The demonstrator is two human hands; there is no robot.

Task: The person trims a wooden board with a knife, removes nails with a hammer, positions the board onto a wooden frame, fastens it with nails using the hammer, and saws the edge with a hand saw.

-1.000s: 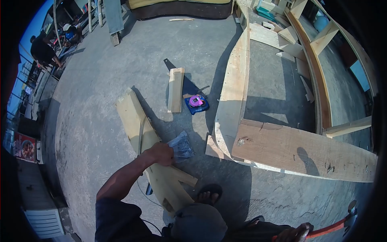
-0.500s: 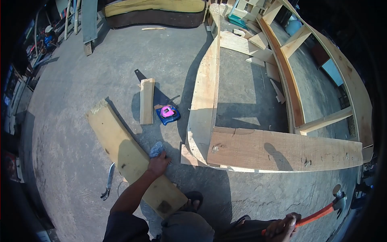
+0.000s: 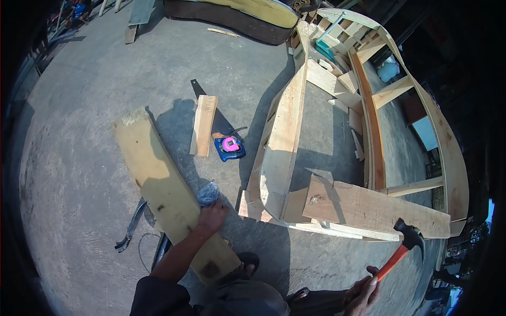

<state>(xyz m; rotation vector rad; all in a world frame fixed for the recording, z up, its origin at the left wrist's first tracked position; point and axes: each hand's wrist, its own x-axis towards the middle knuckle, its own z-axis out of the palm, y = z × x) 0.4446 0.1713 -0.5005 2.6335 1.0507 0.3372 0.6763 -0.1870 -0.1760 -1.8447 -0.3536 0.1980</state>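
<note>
My left hand (image 3: 213, 216) reaches across a thick pale wooden plank (image 3: 158, 168) on the ground, its fingers closed on a small clear plastic bag (image 3: 208, 193) beside the plank's right edge. What the bag holds cannot be made out. In my right hand (image 3: 363, 295) is a claw hammer (image 3: 394, 260), gripped by its orange-red handle with the dark head up and to the right. Behind the hammer head, a rough brown board (image 3: 369, 208) lies across the near end of a large wooden frame (image 3: 282, 147).
Beyond the bag lie a short wood piece (image 3: 203, 126), a handsaw (image 3: 221, 124) and a pink tape measure (image 3: 230, 144) on the saw's blue handle. A curved blade tool (image 3: 133, 226) rests left of the plank. A yellow-and-brown padded piece (image 3: 232, 18) stands at the back.
My right hand has brought the hammer up and inward, its head now in front of the brown board. My left hand stays at the bag. The whole view has shifted somewhat.
</note>
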